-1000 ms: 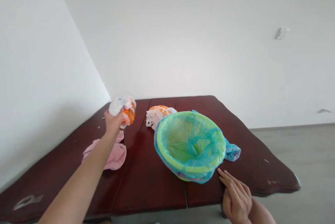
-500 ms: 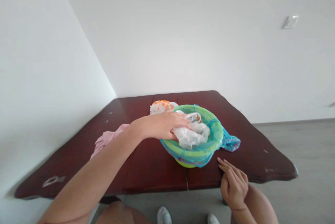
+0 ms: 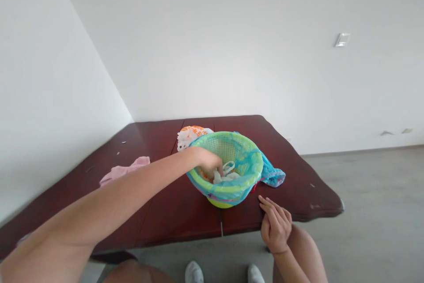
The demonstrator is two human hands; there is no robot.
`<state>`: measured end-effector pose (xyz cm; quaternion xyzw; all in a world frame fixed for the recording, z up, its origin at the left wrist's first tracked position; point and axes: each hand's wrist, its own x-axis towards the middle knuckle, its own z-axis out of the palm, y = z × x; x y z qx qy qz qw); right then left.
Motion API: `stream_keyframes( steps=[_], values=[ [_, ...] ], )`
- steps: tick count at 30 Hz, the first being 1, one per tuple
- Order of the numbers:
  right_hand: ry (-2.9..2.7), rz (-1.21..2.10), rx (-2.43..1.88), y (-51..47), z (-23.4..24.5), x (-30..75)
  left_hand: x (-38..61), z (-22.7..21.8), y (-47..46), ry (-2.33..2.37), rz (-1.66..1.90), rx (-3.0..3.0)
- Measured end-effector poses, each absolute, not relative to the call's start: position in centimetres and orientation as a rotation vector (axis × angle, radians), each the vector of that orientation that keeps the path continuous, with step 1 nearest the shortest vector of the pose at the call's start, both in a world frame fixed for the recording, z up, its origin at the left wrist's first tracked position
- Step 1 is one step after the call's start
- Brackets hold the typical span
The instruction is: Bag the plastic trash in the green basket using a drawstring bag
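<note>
The left hand (image 3: 207, 162) dips into the green basket (image 3: 236, 140), fingers curled over a crumpled white plastic bag (image 3: 228, 174) inside; whether they clamp it cannot be told. A blue liner (image 3: 272, 176) drapes the rim. The right hand (image 3: 274, 226) lies loosely spread on the table (image 3: 159, 212) at the basket's 5 o'clock. An orange-printed bag (image 3: 190, 133), its lettering unreadable, sits at 11 o'clock, and a pink cloth (image 3: 124, 171) at 9.

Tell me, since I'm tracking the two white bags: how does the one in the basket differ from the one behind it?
The inner bag sits under the left hand, down in the basket; the outer bag lies on the table, untouched. The inner bag shows mostly white, the outer bag plain orange print. Both are crumpled thin plastic.
</note>
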<state>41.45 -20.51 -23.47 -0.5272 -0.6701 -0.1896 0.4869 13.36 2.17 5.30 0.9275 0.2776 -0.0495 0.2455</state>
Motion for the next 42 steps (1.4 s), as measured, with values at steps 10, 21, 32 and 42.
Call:
stream_keyframes(
  steps=[10, 21, 32, 42],
  values=[
    [-1.585, -0.416, -1.296, -20.5, -22.4, 41.0, 3.3, 11.3, -2.5, 0.595, 0.946, 2.727],
    [-1.616, -0.327, -1.119, -19.8, -13.7, 37.8, 0.6, -5.5, -11.1, 0.836, 1.498, 3.091],
    [-1.787, -0.497, -1.023, -17.9, -8.8, 39.5, 2.2, -3.7, -12.1, 0.801, 1.593, 2.978],
    [-1.86, -0.331, -1.011, -17.8, -3.7, 39.8, 4.3, 0.3, -12.2, 0.667, 1.461, 2.679]
  ],
)
